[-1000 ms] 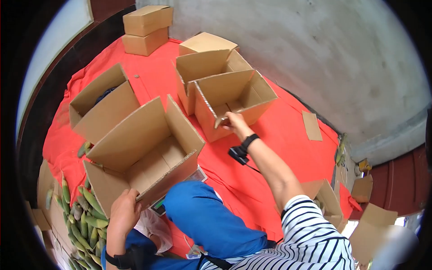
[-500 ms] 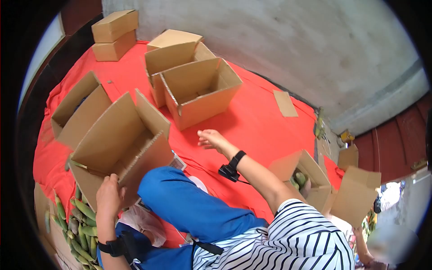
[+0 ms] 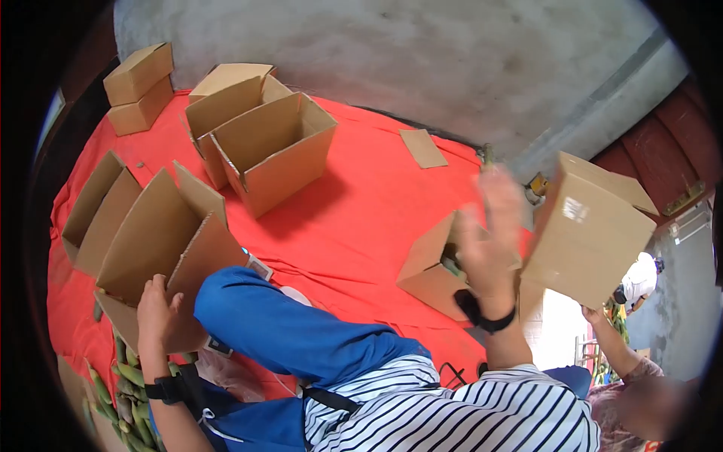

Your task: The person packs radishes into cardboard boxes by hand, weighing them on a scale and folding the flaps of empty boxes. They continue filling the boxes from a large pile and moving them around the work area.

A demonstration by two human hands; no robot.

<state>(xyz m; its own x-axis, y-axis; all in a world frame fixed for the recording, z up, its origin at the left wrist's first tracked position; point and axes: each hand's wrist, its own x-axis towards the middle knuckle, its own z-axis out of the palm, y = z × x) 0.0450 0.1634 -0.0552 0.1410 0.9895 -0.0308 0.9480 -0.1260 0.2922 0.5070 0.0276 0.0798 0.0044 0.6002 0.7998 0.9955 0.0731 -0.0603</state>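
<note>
An open cardboard box [image 3: 143,241] stands at the left by my bent knee, flaps up. My left hand [image 3: 157,313] is closed over its near edge, with the thumb on the side toward me. Out to the right, my right hand [image 3: 493,233] is raised, blurred by motion, fingers apart and holding nothing. It is over a smaller open box [image 3: 429,275] with green produce partly showing inside. Just beyond that hand, another person's hand [image 3: 593,315] supports a tilted cardboard box [image 3: 591,233] from below.
Green, husked produce like corn [image 3: 128,392] is heaped at lower left. More open boxes [image 3: 279,158] stand on the red sheet [image 3: 354,203], and two are stacked [image 3: 139,90] by the wall. A flat cardboard piece [image 3: 423,148] lies near the wall.
My right hand has swung right, from above the middle of the sheet to near the smaller box. The other person's box has risen and turned. My view has shifted right; my left hand stays on the box.
</note>
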